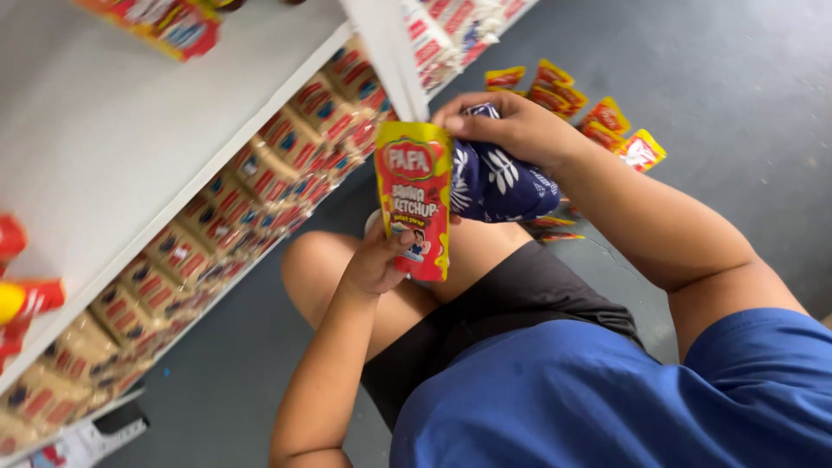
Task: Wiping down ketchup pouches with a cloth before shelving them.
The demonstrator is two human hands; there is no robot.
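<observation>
The left hand (374,260) grips the lower part of a red and yellow sauce pouch (414,198), with the thumb pressed on its front and the other fingers closed behind it, so the pouch stands upright just above the bare knee. Touching the right edge of the pouch is a dark blue cloth with white leaves (498,180), and the right hand (511,126) clenches the top of this cloth, fingers curled over it. Beyond the right fingers, several more red and yellow pouches (598,113) lie scattered on the grey floor (737,87). Left of both hands, a white shelf (130,139) holds rows of packets (251,182) underneath.
</observation>
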